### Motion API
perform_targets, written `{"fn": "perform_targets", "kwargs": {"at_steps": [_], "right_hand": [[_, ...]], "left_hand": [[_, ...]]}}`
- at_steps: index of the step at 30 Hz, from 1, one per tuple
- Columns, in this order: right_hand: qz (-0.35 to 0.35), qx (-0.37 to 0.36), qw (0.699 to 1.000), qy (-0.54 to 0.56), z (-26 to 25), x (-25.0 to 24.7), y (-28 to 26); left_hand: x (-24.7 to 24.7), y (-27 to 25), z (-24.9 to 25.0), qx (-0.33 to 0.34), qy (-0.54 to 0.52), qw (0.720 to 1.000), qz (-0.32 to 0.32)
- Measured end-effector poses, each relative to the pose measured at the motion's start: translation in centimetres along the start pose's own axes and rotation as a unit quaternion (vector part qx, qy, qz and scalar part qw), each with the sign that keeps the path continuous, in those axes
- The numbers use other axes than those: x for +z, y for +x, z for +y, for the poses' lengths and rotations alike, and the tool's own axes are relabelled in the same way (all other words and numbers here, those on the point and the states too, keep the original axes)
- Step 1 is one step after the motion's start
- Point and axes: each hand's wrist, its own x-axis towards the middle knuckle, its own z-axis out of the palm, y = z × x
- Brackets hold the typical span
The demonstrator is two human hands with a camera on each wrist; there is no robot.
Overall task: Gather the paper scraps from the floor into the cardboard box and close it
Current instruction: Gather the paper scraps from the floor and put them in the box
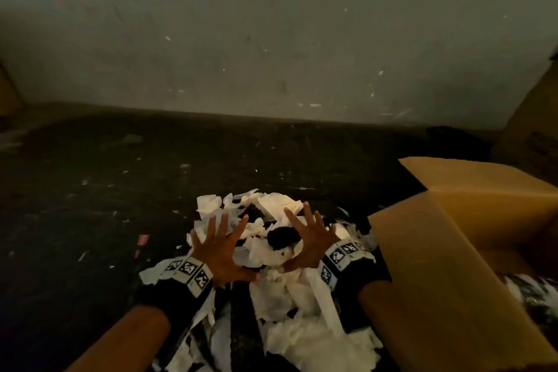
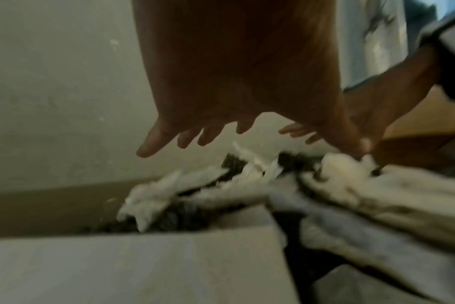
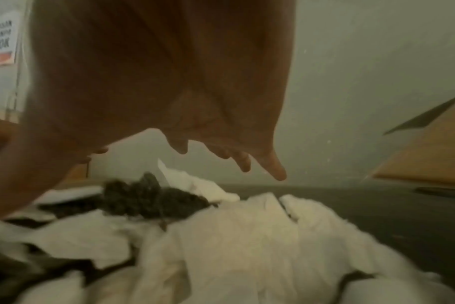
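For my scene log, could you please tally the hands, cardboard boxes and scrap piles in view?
Hands: 2, left hand and right hand, both spread open.
Cardboard boxes: 1, cardboard box, flaps open.
Scrap piles: 1, paper scraps on the floor.
Total: 4.

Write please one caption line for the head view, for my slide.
Both hands, left hand and right hand, spread open over the paper scraps on the floor, beside the open cardboard box.

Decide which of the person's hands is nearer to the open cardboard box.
The right hand. It is spread over the paper scraps just beside the cardboard box, which stands to its right. The left hand is spread over the pile's far side, farther from the box.
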Motion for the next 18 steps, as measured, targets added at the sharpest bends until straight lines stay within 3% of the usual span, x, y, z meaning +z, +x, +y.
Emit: {"fn": "perform_targets", "kwargs": {"at_steps": [4,8,11,18], "right_hand": [[-0.027,-0.006,0.999,-0.044,0.8,0.2,4.3],[-0.063,-0.005,0.997,-0.04,2.5,4.5,6.3],[-0.059,-0.005,0.997,-0.041,3.0,7.1,7.3],[-0.041,-0.022,0.999,-0.014,1.9,7.1,7.7]], "left_hand": [[2.2,3.6,1.0,-0.063,-0.004,0.997,-0.044],[5.3,4.9,1.1,-0.078,0.001,0.992,-0.097],[6.7,5.2,1.4,-0.087,0.014,0.992,-0.086],[7.0,6.0,0.8,-0.092,-0.005,0.994,-0.051]]}}
